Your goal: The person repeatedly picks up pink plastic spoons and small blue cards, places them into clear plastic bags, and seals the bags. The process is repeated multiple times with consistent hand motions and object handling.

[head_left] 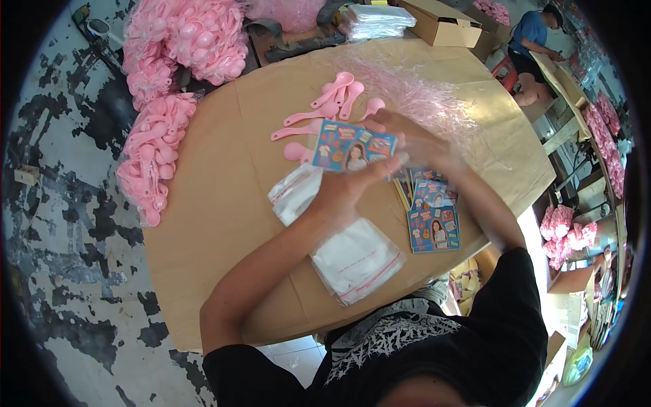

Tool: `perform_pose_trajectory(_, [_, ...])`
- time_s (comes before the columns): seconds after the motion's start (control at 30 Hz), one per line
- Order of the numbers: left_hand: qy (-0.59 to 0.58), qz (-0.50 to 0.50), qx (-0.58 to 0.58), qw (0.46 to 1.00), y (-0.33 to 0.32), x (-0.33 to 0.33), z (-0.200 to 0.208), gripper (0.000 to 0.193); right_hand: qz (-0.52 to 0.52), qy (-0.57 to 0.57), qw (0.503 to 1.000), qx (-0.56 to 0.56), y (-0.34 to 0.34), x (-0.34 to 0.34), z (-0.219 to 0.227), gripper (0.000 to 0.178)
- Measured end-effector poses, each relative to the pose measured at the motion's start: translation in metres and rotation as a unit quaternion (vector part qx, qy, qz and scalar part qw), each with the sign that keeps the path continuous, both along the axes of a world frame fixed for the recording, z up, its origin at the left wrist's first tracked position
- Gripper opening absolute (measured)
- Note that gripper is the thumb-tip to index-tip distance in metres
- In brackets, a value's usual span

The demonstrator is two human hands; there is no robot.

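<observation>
I hold a blue printed card [352, 149] with a picture of a person and small stickers on it above the brown paper-covered table [224, 224]. My left hand [347, 186] grips its lower edge from below. My right hand [410, 139], blurred by motion, holds its right end. Just beyond the card lie several loose pink plastic spoons [336, 102]. A stack of matching cards [434, 217] sits under my right forearm. Clear plastic bags with a pink strip [356, 261] lie beneath my left forearm, with another bag [295, 193] beside the left hand.
Big clear bags full of pink spoons stand at the table's left edge [152, 163] and at the far left [193, 34]. Crinkled pink film [424, 98] lies at the far right, a cardboard box [441, 24] behind. Another person [536, 37] works at the top right.
</observation>
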State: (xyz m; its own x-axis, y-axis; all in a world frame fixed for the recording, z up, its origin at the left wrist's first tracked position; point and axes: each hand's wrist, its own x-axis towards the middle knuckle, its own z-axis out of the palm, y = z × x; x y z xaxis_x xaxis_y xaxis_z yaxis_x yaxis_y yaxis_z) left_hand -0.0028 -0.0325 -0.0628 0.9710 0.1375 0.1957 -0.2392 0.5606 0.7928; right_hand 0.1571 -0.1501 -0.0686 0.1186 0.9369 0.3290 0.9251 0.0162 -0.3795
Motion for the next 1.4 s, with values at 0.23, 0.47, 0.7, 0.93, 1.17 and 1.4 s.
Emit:
perform_pose_trajectory(0.23, [0.011,-0.008,-0.012,1.0,-0.001,0.008,-0.004,0.047,-0.018,-0.12,0.987,0.102,-0.018,0.013,0.011,0.037])
perform_pose_trajectory(0.47, [0.029,0.078,-0.012,0.996,0.013,0.016,-0.001,0.053,-0.225,0.374,0.881,0.183,-0.059,0.015,0.053,0.029])
perform_pose_trajectory(0.7, [0.013,0.072,-0.002,0.997,0.009,0.01,-0.004,0.057,-0.187,0.436,0.864,0.166,-0.043,-0.02,0.057,0.031])
perform_pose_trajectory(0.93, [0.048,0.064,-0.076,0.994,0.014,0.016,-0.008,0.046,-0.113,0.364,0.915,0.135,-0.038,-0.047,0.053,0.062])
perform_pose_trajectory(1.17, [0.028,-0.015,-0.063,0.998,0.011,0.012,-0.006,0.058,-0.126,0.154,0.953,0.227,-0.039,-0.053,0.069,0.013])
perform_pose_trajectory(1.4, [0.015,0.036,0.014,0.999,0.009,0.02,-0.009,0.061,-0.289,0.031,0.916,0.275,-0.086,-0.053,0.105,0.014])
